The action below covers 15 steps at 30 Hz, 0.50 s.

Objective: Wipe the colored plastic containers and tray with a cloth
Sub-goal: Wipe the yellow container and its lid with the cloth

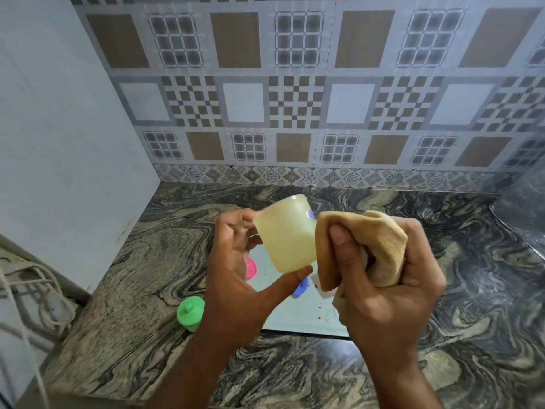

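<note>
- Head view: the left hand (236, 270) pinches a pale yellow plastic container (284, 234) between thumb and fingers, held tilted above the tray (295, 314).
- The right hand (392, 278) is clenched around a tan cloth (362, 249) — the cloth touches the container's side.
- A small round sticker (310, 214) on the container is too blurred to read.
- A green lidded container (190, 312) stands on the marble counter (132, 261), just beside the tray.

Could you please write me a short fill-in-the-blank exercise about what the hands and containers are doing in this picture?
1. The left hand holds a pale ____ container.
2. The right hand grips a bunched tan ____.
3. The lidded container standing on the countertop left of the tray is ____.

Missing words: yellow; cloth; green
</note>
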Each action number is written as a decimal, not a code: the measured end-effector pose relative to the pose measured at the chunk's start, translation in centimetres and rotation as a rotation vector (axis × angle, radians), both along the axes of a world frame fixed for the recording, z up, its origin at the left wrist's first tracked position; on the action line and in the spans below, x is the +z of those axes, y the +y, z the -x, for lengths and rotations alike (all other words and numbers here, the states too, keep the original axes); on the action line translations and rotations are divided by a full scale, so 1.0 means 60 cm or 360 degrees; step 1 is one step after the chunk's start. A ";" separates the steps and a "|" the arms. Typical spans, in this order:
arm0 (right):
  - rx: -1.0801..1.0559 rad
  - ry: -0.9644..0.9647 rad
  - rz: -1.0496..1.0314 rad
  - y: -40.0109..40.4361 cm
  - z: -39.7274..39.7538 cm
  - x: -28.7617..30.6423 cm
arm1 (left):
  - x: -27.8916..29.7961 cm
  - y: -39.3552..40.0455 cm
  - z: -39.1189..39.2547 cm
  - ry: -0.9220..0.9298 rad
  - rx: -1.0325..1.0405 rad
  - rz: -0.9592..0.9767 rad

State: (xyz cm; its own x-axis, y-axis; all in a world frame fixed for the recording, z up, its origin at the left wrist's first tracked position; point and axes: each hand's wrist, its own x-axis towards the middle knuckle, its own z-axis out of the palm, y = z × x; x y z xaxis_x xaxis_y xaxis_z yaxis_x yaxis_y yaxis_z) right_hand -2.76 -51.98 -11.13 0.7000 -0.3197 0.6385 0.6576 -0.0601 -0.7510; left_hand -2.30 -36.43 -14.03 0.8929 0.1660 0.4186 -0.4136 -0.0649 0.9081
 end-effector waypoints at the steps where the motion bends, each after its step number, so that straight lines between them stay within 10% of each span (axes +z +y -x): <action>1: -0.0005 -0.0012 0.0012 -0.003 0.002 0.002 | -0.003 0.000 -0.001 0.0021 0.0010 0.0054; 15: -0.0088 0.0047 0.0294 -0.003 0.026 0.013 | -0.005 -0.005 0.013 -0.0130 -0.0086 -0.0023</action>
State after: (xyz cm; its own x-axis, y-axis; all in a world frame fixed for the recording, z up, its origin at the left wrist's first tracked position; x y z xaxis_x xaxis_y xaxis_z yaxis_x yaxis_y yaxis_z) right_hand -4.31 -52.15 -10.35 0.7041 -0.2374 0.6693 0.6273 -0.2338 -0.7429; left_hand -3.06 -36.70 -14.34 0.8632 0.1121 0.4923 -0.4894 -0.0533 0.8704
